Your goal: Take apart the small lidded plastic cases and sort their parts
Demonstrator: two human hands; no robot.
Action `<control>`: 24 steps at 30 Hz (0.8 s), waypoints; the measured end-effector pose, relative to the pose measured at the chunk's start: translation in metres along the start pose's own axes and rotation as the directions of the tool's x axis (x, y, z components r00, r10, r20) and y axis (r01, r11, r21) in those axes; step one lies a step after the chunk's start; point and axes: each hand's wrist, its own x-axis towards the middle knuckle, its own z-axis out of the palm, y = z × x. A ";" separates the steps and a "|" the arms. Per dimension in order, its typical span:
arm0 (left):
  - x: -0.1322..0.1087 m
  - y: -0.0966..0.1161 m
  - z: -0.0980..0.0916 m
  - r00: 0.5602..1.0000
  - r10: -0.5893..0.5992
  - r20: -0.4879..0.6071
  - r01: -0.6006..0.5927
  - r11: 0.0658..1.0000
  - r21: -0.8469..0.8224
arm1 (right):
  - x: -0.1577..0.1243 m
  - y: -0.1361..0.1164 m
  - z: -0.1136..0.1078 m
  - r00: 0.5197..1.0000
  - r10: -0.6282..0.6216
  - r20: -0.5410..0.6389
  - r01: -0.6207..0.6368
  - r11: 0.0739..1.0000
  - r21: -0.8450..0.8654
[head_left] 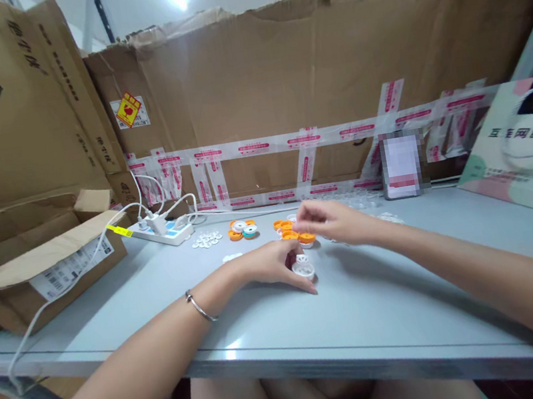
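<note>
My left hand (pixel 282 266) curves around a small round white part (pixel 303 269) on the grey table, thumb at its near side. A smaller white piece sits at that part's far edge. My right hand (pixel 323 221) reaches over a group of orange round parts (pixel 307 238), its fingers bent together at their upper right; what its fingertips hold, if anything, is too small to make out. Further left stands another cluster of orange, white and teal round parts (pixel 242 230). A pile of small white discs (pixel 207 239) lies left of that cluster.
A power strip (pixel 165 232) with plugs and white cables lies at the back left, beside an open cardboard box (pixel 53 260). Clear small parts (pixel 362 199) lie at the back. A phone (pixel 400 165) leans against the cardboard wall (pixel 250 94). A printed box (pixel 527 151) stands right.
</note>
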 end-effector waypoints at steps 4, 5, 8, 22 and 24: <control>0.002 -0.001 0.002 0.995 0.096 0.010 -0.095 0.991 -0.095 | -0.033 -0.008 0.024 0.991 -0.011 0.133 0.004 0.999 0.048; 0.003 -0.002 0.003 0.994 0.107 0.004 -0.106 0.988 -0.111 | -0.036 -0.007 0.028 0.992 -0.010 0.124 0.004 0.999 0.051; 0.004 -0.004 0.004 0.996 0.084 -0.024 -0.086 0.991 -0.101 | -0.037 -0.004 0.035 0.995 -0.072 0.069 0.072 0.997 0.002; 0.005 0.001 0.006 0.997 0.015 -0.075 -0.018 0.999 -0.036 | -0.043 -0.001 0.047 0.965 -0.119 -0.235 0.094 0.989 -0.116; 0.005 0.001 0.007 0.997 0.012 -0.076 -0.015 0.999 -0.033 | -0.041 -0.002 0.045 0.951 -0.065 -0.302 0.039 0.995 -0.090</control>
